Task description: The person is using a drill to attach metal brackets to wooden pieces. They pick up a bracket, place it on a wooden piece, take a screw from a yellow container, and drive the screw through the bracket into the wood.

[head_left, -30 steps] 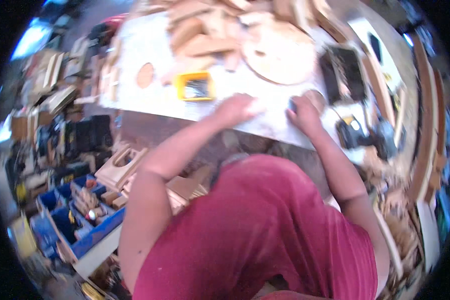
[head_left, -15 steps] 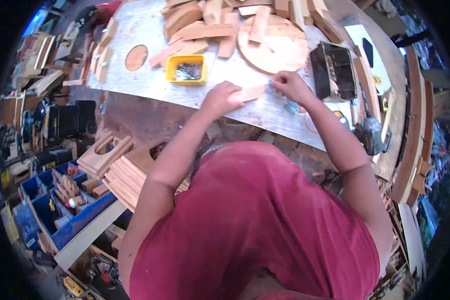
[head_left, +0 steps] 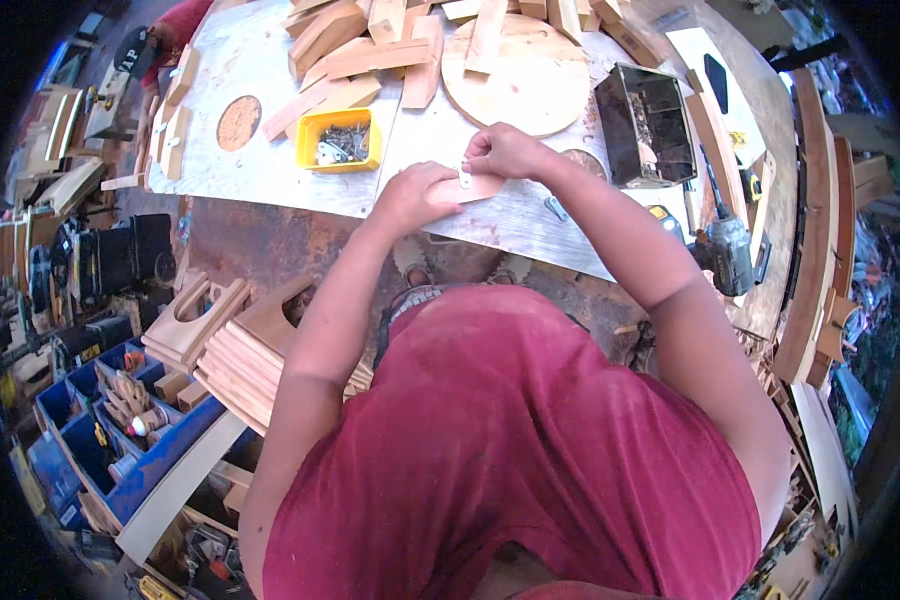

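My left hand (head_left: 416, 196) grips a short light wooden piece (head_left: 482, 188) at its left end, close to the near edge of the white worktable (head_left: 370, 200). A small pale plate with a dark hole (head_left: 465, 179) sits on top of the wood. Over that plate, the fingers of my right hand (head_left: 508, 152) are closed in a pinch; whatever they hold is too small to make out. Just beyond my hands stands a yellow tub (head_left: 302, 150) with many screws (head_left: 344, 144) in it.
Wooden pieces (head_left: 335, 40) are heaped at the back beside a round wooden board (head_left: 530, 85). To the right are a black metal box (head_left: 620, 125) and a cordless drill (head_left: 727, 250). Stacked boards (head_left: 235, 370) and a blue bin (head_left: 160, 465) stand lower left. Another person (head_left: 145, 50) bends far left.
My right hand has come left to the wooden piece, and the small plate now shows on it. The whole view has shifted somewhat, bringing the other person further into sight.
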